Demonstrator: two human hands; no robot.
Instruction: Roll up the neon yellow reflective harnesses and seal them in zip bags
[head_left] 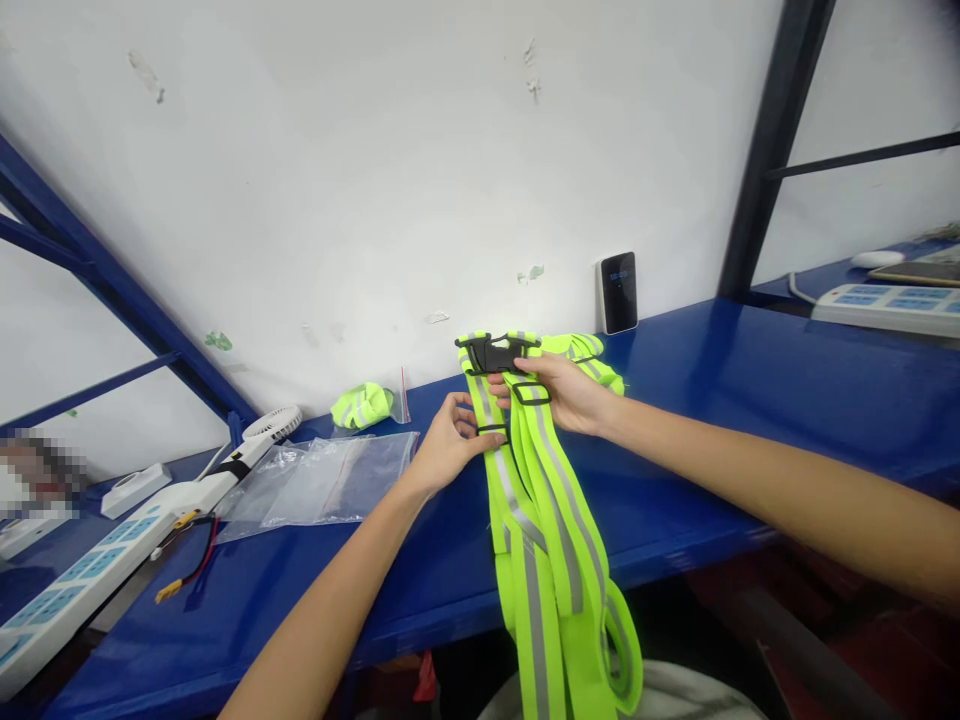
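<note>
Long neon-yellow straps with grey reflective stripes [570,500] hang from my hands over the table's front edge. My right hand [562,390] grips the black buckle [495,354] at their top, thumb in front and fingers behind the straps. Lower and to the left, my left hand [454,440] pinches the left strap near a black slider [491,434]. The buckle's two parts look joined. Another bundle of neon strap [577,350] lies on the table behind my right hand.
At the back left are a rolled neon bundle [363,406] and clear plastic bags [330,480]. Further left lie a white fan [274,424], a power strip [97,570] and a red-black cable [196,570]. A black-faced device [619,292] stands against the wall.
</note>
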